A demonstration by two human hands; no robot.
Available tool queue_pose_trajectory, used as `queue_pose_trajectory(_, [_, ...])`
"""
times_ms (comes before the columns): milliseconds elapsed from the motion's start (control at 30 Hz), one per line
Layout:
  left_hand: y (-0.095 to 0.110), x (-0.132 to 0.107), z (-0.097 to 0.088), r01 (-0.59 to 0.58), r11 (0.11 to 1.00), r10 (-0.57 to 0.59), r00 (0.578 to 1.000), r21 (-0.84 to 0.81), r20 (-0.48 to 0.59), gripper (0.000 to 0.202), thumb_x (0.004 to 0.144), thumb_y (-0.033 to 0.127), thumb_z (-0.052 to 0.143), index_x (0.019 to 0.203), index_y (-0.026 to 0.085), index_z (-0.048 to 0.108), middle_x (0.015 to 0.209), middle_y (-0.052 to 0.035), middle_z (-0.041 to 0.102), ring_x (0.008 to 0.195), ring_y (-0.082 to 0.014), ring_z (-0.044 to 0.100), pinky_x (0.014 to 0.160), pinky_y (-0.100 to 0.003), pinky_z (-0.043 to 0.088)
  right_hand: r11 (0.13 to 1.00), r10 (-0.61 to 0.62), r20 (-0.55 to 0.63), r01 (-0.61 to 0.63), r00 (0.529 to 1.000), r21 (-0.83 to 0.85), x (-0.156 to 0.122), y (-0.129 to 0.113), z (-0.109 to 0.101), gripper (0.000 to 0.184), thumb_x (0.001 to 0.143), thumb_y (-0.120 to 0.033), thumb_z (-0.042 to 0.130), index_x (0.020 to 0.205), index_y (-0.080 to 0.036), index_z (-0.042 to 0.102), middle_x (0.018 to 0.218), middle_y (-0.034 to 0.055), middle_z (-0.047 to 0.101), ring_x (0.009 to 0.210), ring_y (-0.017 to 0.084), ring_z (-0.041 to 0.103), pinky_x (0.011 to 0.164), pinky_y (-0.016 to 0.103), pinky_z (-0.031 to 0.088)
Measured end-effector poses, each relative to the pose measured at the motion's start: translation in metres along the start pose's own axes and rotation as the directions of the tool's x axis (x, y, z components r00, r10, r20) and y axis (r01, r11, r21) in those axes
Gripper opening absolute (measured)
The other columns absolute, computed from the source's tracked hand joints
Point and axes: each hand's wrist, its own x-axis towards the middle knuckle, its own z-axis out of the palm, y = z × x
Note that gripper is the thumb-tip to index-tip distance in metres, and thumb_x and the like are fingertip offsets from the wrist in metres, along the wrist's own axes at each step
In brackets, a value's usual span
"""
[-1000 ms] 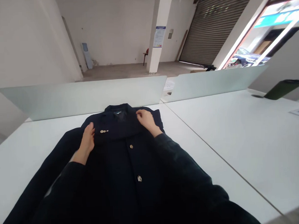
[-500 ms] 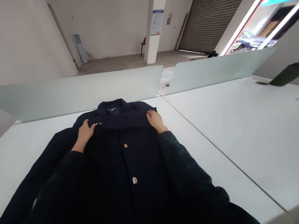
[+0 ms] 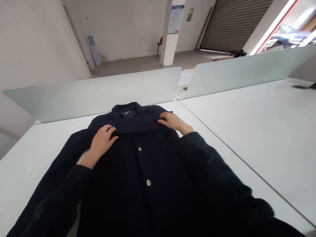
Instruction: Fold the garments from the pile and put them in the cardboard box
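A dark navy jacket (image 3: pixel 133 161) lies front side up with its collar at the far end and two shiny metal buttons down its front. One sleeve (image 3: pixel 137 125) is folded straight across the chest, below the collar. My left hand (image 3: pixel 102 140) rests on the cuff end of that sleeve, fingers and thumb apart. At the shoulder end, my right hand (image 3: pixel 175 122) lies over the fold with its fingers stretched out and thumb apart. The jacket's other sleeve (image 3: pixel 57 161) runs down the left side, partly behind my left arm.
Under the jacket is a white table (image 3: pixel 239 129), with a seam running along its right part. Frosted glass dividers (image 3: pixel 107 92) stand along the far edge. Past them are a pillar (image 3: pixel 172 44), a water dispenser (image 3: pixel 94 51) and a roller shutter (image 3: pixel 234 20).
My left hand has gone from pinching near the cuff buttons to lying over the cuff with fingers spread. My right hand has shifted slightly on the shoulder fold. The camera view has swung left.
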Motion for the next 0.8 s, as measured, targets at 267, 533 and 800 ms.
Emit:
queue_pose_trajectory(267, [-0.021,-0.010,0.010,-0.013,0.988,-0.006,0.993,0.155,0.122,0.043,0.087,0.012,0.035,0.116,0.021,0.065,0.126,-0.0127,0.063,0.113,-0.0303,0.061,0.092,-0.041,0.049,0.970,-0.044,-0.070,0.026,0.997,-0.240,-0.050,0.019,-0.003,0.043,0.083,-0.021,0.061,0.125,-0.015,0.063,0.139,0.0113,0.056,0.116,0.029,0.060,0.095,0.037,0.050])
queue_pose_trajectory(533, [-0.014,-0.019,0.011,-0.077,0.980,0.058,0.992,0.184,0.108,0.045,0.087,0.006,0.034,0.116,0.019,0.067,0.127,-0.0117,0.065,0.122,-0.0265,0.058,0.111,-0.048,0.035,0.961,-0.058,-0.162,0.011,0.985,-0.276,-0.053,0.020,0.032,0.043,0.093,-0.010,0.032,0.123,-0.013,0.063,0.136,0.0120,0.059,0.122,0.027,0.057,0.100,0.042,0.047])
queue_pose_trajectory(800, [-0.055,-0.122,-0.024,0.141,0.979,-0.123,0.985,0.149,-0.125,0.045,0.092,0.038,0.038,0.130,0.017,0.052,0.139,-0.0161,0.053,0.133,-0.0331,0.045,0.104,-0.049,0.043,0.983,-0.180,-0.277,0.164,0.944,-0.077,-0.110,0.046,0.018,0.046,0.088,-0.020,0.040,0.129,-0.008,0.055,0.129,0.0195,0.062,0.119,0.030,0.059,0.101,0.051,0.047])
